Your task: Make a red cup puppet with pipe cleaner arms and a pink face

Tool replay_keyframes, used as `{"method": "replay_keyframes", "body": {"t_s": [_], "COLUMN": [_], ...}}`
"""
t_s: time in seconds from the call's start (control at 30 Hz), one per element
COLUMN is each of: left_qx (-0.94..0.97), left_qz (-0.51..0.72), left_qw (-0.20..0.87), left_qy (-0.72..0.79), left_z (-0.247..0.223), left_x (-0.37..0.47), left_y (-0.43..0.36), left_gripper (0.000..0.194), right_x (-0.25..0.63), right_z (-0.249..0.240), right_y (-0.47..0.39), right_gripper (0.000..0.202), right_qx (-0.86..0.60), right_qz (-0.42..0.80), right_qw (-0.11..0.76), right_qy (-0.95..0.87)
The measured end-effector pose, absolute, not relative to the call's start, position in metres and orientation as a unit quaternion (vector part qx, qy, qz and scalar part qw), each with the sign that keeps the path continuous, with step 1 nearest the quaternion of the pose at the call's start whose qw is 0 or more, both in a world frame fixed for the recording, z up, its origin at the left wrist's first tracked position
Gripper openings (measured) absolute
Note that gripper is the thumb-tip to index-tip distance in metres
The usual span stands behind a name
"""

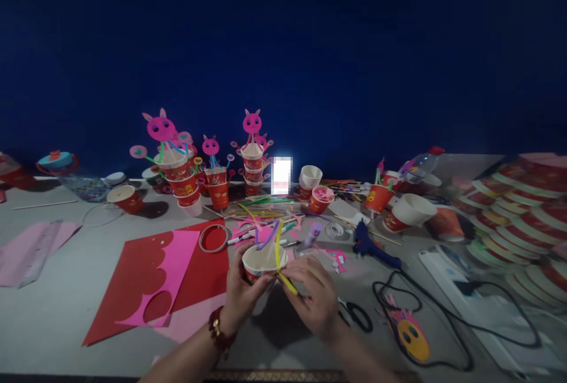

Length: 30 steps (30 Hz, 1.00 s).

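Grey table (283,353) shows between my wrists, with room to move. In front, my left hand (243,285) wraps a red paper cup (251,277), round and open on top; my fingers hide some of its side. My right hand (316,294) pinches a thin, bendy yellow pipe cleaner (289,284) at the cup's rim. It partly covers the black scissors (361,316). Left of me, flat pink paper (181,262) with round bites lies on red card (119,282). Farther right, stacked cups (527,218) look blurry, cut off.

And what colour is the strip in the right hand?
The strip is yellow, seen in the head view.
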<state>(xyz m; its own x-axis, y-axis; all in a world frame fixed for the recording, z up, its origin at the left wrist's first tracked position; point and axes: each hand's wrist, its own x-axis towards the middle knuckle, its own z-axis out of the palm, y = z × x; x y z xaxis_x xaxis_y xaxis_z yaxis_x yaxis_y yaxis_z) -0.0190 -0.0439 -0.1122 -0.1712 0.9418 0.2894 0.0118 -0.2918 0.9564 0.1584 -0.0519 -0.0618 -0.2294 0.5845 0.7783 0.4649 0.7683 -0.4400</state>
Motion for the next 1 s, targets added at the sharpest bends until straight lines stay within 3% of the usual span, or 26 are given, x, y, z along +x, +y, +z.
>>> {"method": "replay_keyframes", "body": {"t_s": [0.33,0.53,0.73,1.0], "left_qx": [0.518,0.518,0.525,0.523], "left_qz": [0.614,0.614,0.614,0.614], "left_qw": [0.380,0.380,0.376,0.368], "left_qy": [0.458,0.458,0.454,0.462], "left_z": [-0.1127,-0.1111,-0.1061,-0.1085], "left_x": [-0.0194,-0.0198,-0.0179,-0.0191], "left_y": [-0.0439,-0.0433,-0.0431,-0.0423], "left_gripper": [0.064,0.064,0.061,0.061], "right_x": [0.1552,0.1565,0.1549,0.1580], "right_z": [-0.0602,-0.0652,-0.0628,-0.0561], "right_y": [-0.0518,-0.0499,-0.0460,-0.0458], "right_gripper": [0.016,0.017,0.013,0.007], "right_qx": [-0.315,-0.322,-0.336,-0.354], "right_qz": [0.031,0.074,0.019,0.106], "right_qw": [0.551,0.526,0.500,0.500], "right_qy": [-0.772,-0.784,-0.798,-0.783]}}
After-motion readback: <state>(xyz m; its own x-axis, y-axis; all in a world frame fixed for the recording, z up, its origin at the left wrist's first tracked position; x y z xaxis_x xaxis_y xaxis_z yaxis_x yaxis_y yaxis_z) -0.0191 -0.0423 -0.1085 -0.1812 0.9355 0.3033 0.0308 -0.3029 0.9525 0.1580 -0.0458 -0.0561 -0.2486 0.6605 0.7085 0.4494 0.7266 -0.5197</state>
